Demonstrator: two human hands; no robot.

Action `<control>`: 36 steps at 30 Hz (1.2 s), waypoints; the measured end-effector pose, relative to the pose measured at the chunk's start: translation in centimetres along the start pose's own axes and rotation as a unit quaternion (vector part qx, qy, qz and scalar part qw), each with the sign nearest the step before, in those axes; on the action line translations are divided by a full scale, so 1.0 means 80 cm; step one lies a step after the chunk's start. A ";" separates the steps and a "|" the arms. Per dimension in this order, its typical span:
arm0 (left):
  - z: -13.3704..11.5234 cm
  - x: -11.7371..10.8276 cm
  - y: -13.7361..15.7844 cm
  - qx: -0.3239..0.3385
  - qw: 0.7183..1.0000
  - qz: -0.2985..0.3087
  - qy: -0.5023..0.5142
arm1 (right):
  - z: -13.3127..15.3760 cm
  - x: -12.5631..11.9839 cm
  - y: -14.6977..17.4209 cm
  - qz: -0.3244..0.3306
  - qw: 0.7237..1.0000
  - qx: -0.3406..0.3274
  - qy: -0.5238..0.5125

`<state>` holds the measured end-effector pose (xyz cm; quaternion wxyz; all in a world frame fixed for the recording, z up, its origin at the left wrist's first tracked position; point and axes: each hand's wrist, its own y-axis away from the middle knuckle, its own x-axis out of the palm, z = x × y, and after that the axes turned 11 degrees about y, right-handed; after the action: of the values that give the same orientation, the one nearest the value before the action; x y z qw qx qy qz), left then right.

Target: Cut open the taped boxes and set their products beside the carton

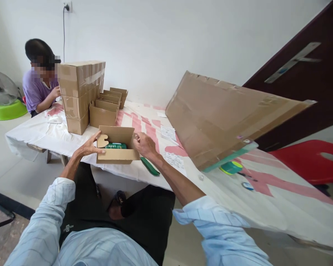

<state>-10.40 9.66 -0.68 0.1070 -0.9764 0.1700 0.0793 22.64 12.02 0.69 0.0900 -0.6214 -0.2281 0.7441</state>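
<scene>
An open cardboard box [116,156] sits at the table's near edge, its lid flap standing up at the back. Inside lies a green cylindrical container [115,146] with pale lettering, partly hidden by the front wall. My left hand [89,146] grips the box's left end, thumb over the front rim and fingers behind by the notched side flap [102,140]. At the right end, the bent fingers of my right hand [144,144] close on the box's edge; their tips are partly hidden. A long green object [150,167] lies just below my right hand.
Taped cardboard boxes [81,92] are stacked at left, beside several open boxes [103,113]. A large cardboard sheet [224,111] leans at right, near a green-yellow tape roll [231,167]. Printed sheets [173,160] lie on the table. Another person [41,87] sits behind the stack.
</scene>
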 end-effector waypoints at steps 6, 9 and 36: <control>0.009 0.002 -0.001 0.015 1.000 -0.007 -0.005 | -0.029 0.001 -0.002 -0.058 0.994 -0.050 0.074; 0.011 0.003 -0.001 0.016 1.000 -0.010 0.004 | -0.031 0.004 -0.007 -0.036 0.988 -0.131 0.079; 0.002 0.006 0.004 0.010 0.998 0.016 0.063 | 0.043 -0.012 -0.073 0.356 0.905 -0.225 0.056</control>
<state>-10.12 9.23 -0.98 0.1046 -0.9755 0.1930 0.0177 18.62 15.96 4.58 -0.3109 -0.7054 -0.1474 0.6197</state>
